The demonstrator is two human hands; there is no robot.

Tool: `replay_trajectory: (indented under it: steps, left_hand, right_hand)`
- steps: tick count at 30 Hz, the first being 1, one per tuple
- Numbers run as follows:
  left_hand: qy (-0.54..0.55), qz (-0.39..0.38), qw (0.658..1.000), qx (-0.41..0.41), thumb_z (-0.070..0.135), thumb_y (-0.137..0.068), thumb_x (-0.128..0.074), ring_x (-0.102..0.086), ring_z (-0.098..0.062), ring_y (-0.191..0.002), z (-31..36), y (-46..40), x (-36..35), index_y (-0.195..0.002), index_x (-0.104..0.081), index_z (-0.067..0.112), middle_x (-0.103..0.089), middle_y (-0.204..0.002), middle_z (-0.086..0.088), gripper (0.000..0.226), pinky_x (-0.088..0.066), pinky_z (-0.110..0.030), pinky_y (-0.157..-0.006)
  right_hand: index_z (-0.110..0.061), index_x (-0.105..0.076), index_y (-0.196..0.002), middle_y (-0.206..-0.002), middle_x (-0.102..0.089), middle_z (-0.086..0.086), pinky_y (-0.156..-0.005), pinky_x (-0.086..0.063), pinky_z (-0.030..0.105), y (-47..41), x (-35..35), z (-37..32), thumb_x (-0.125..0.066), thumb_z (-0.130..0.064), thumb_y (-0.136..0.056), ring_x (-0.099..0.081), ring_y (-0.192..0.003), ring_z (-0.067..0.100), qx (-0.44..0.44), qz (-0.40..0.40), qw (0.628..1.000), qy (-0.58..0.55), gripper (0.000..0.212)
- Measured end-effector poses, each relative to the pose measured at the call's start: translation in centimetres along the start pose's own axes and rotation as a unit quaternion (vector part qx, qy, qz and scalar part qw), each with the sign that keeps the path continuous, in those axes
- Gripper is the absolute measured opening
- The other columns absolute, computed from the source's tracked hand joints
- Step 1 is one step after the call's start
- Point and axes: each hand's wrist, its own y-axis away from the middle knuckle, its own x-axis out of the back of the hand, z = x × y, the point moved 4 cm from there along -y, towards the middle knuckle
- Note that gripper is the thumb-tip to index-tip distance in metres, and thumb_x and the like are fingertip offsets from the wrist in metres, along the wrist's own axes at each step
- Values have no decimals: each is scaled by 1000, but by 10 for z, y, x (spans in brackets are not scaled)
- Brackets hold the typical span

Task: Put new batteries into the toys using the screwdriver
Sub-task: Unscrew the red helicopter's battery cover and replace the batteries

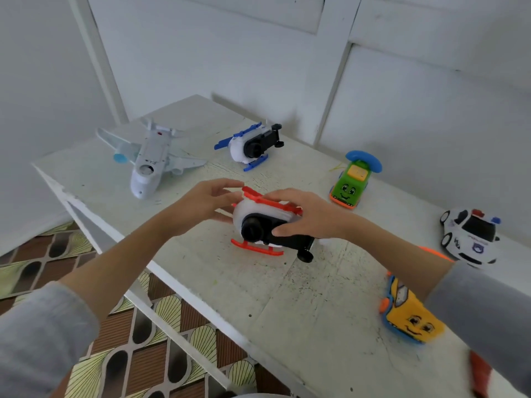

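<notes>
The red toy helicopter point(267, 225) lies on its side near the middle of the white table point(287, 297), its black underside and round black nose turned toward the camera, one red skid point(257, 248) low against the tabletop and the other up between the two hands. The right hand point(298, 216) lies over the top of it, fingers curled round the black belly and the thumb pressed on the near face. The left hand point(207, 205) is at the nose end with its fingers spread and lightly bent, the tips at the upper red skid; whether they actually touch it cannot be told. The table's near-left edge point(172, 277) runs diagonally just below the left forearm, with patterned floor point(129, 340) beyond it, so there is little tabletop on that side. The widest bare stretch of table lies in front of the helicopter, toward the camera. Behind it, well apart, a white toy airplane point(149, 162) rests belly-up at the far left and a blue toy helicopter point(253, 145) lies on its side close to the wall point(402, 96). To the right stand a green toy car point(350, 182) with a face and a white police car point(471, 237) at the table's right side. A yellow toy car point(411, 314) with a face sits just beside the right forearm's grey sleeve point(482, 311), crowding that side.
</notes>
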Motion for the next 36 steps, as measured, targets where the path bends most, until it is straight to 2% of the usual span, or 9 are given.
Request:
replay_trajectory:
  steps: [6, 10, 13, 18, 21, 24, 28, 32, 36]
  left_hand:
    - [59, 111, 986, -107, 53, -84, -62, -58, -13, -115, 34, -7, -5, -146, -25, 32, -47, -137, 1, 75, -49, -37, -96]
    - [-15, 54, 984, -170, 61, -72, -62, -42, -11, -127, 41, -10, -44, -138, -13, 58, -21, -150, 11, 82, -46, -29, -92]
    - [-66, 17, 979, -194, 64, -63, -67, -34, -13, -130, 43, -17, -76, -134, -6, 66, -12, -147, 18, 93, -42, -43, -102]
    - [-28, 7, 970, -241, 54, -68, -71, -38, -17, -132, 50, -30, -104, -147, 1, 49, -16, -130, 49, 107, -47, -45, -100]
    - [-11, 13, 966, -258, 41, -75, -73, -39, -14, -129, 55, -34, -114, -149, 0, 43, -19, -120, 60, 104, -51, -35, -96]
    - [13, -18, 968, -252, 15, -85, -71, -45, -4, -123, 61, -36, -125, -148, 1, 40, -26, -120, 59, 99, -50, -16, -84]
    - [42, -86, 964, -249, -2, -89, -59, -55, 10, -110, 70, -38, -138, -141, 0, 48, -35, -115, 58, 93, -49, -15, -82]
    - [58, -139, 958, -243, -1, -90, -60, -53, 2, -120, 77, -41, -151, -143, 3, 47, -30, -124, 55, 95, -50, -23, -90]
    - [56, -164, 956, -239, 1, -89, -60, -58, 10, -107, 82, -39, -160, -145, 9, 43, -23, -122, 56, 98, -49, -17, -88]
  right_hand:
    - [-30, -54, -115, -111, -61, 2, -71, -52, 22, 1, 43, 3, -72, -15, -77, -62, -94, 13, -43, 158, 966, -202, 44]
    - [-21, -53, -117, -117, -59, 17, -83, -53, 51, 3, 60, 13, -70, -13, -77, -64, -100, 28, -85, 226, 892, -383, 44]
    - [-18, -49, -125, -113, -64, 11, -85, -51, 55, 7, 65, 14, -65, -13, -82, -64, -101, 28, -87, 255, 861, -432, 46]
    - [-21, -47, -129, -118, -62, 9, -88, -50, 53, 18, 65, 19, -61, -15, -85, -61, -107, 28, -90, 291, 830, -466, 47]
    - [-19, -45, -132, -121, -61, 9, -91, -49, 52, 26, 65, 23, -58, -14, -87, -59, -109, 30, -88, 310, 813, -486, 47]
    - [-17, -47, -127, -119, -62, 9, -92, -49, 49, 35, 67, 21, -53, -11, -91, -60, -108, 27, -88, 324, 805, -490, 38]
    - [-26, -46, -119, -115, -62, 5, -87, -53, 42, 48, 68, 17, -46, -11, -95, -60, -107, 24, -79, 325, 789, -515, 28]
    - [-28, -42, -123, -120, -59, 4, -83, -55, 37, 61, 73, 18, -46, -15, -96, -59, -109, 23, -86, 342, 790, -501, 30]
    - [-28, -35, -126, -120, -56, 0, -72, -48, 16, 76, 78, 16, -45, -20, -96, -55, -107, 12, -111, 357, 825, -424, 32]
